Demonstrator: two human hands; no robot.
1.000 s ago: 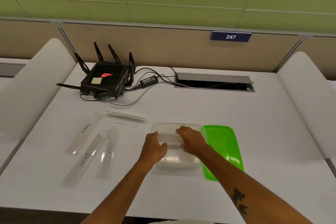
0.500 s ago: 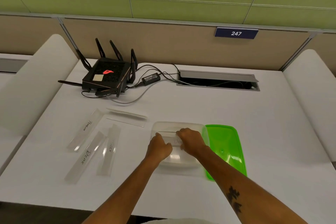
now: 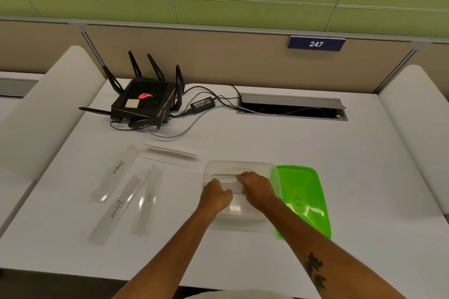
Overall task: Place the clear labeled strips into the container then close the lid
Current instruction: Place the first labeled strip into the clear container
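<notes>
A clear plastic container (image 3: 239, 165) stands open on the white desk. Both hands reach into it: my left hand (image 3: 215, 195) and my right hand (image 3: 257, 189) each grip an end of a clear strip (image 3: 237, 188) with handwriting on it, held inside the container. The green lid (image 3: 303, 196) lies flat just right of the container, partly under its edge. Left of the container lie more clear strips: one labeled Penguin (image 3: 116, 170), one labeled Bear (image 3: 116, 209), one labeled Tiger (image 3: 148, 199), and an unmarked one (image 3: 170, 154) farther back.
A black router (image 3: 143, 102) with antennas sits at the back left, with a power brick (image 3: 202, 104) and cables running to a cable slot (image 3: 291, 107) in the desk. White padded dividers flank the desk on both sides.
Both hands have pushed the held strip a little lower into the container and drawn closer together. The strips on the desk and the lid have not moved.
</notes>
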